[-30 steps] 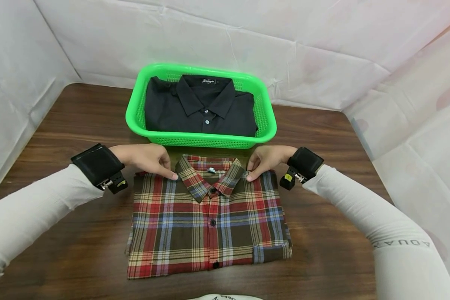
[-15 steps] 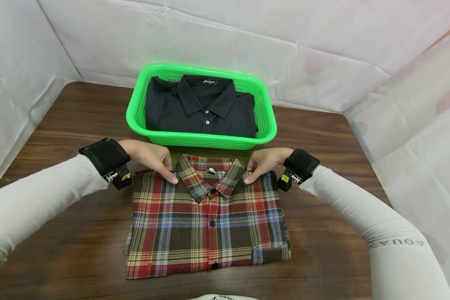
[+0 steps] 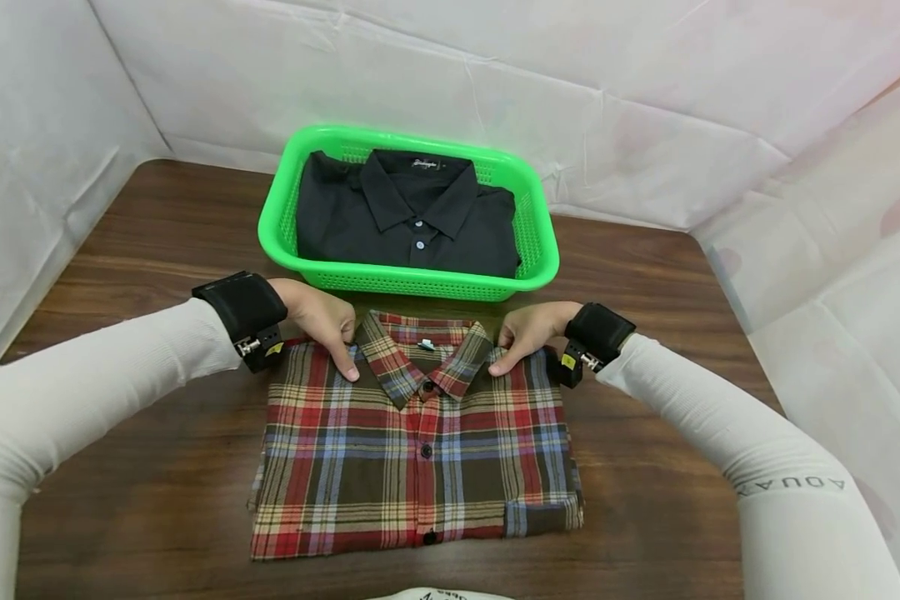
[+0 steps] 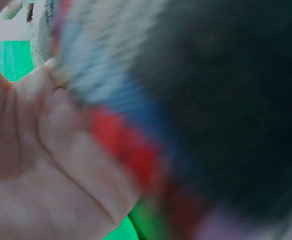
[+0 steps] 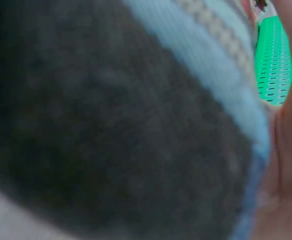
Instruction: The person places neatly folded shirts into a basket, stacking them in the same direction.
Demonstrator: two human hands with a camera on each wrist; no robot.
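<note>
A folded plaid shirt (image 3: 420,450) lies face up on the wooden table (image 3: 142,250), collar toward the basket. My left hand (image 3: 330,329) holds its top edge just left of the collar, thumb on the cloth. My right hand (image 3: 521,337) holds the top edge right of the collar the same way. The other fingers are hidden behind the shirt's edge. In the left wrist view my palm (image 4: 35,165) lies against blurred plaid cloth (image 4: 186,100). The right wrist view is filled with the shirt's cloth (image 5: 110,125).
A green plastic basket (image 3: 412,287) stands just beyond the plaid shirt and holds a folded black shirt (image 3: 412,225). White sheeting walls in the table at the back and on both sides. Bare wood lies to the left and right of the shirt.
Both hands have slid inward along the shirt's top edge, closer to the collar. The wrists have come nearer to the shirt. The shirt itself has not moved.
</note>
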